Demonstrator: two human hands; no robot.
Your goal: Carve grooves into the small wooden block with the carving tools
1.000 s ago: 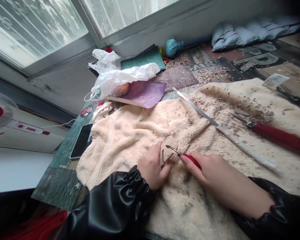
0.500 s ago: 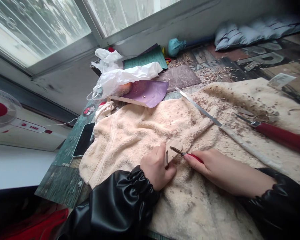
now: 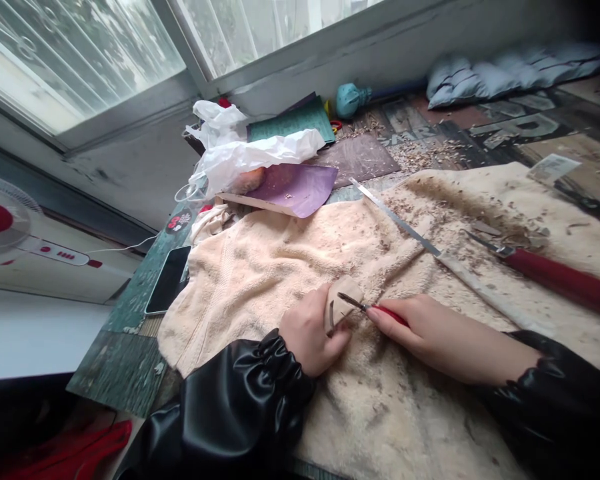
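Note:
Near the middle of the beige towel [image 3: 260, 267], my left hand [image 3: 314, 333] grips a small pale wood piece [image 3: 347, 288] between thumb and fingers. A dark curved strip lies against the piece's near side. My right hand [image 3: 420, 330] is closed round the red handle of a small carving knife [image 3: 353, 301], whose dark blade lies over the wood's face. Whether the edge bites into the wood cannot be made out. To the right, a long metal blade with a wrapped grip [image 3: 405, 227] and a red-handled tool [image 3: 563, 273] rest on the towel.
Wood shavings [image 3: 430, 153] litter the table and towel. A phone [image 3: 169, 280] lies at the left edge. Behind the towel are a purple sheet [image 3: 300, 187], a white plastic bag [image 3: 260, 152] and a green sheet [image 3: 295, 123]. A fan [image 3: 10, 220] stands left.
The wood piece has tilted slightly in my left hand, showing more of its face. The knife has shifted a little to the left with my right hand. Both hands keep their hold.

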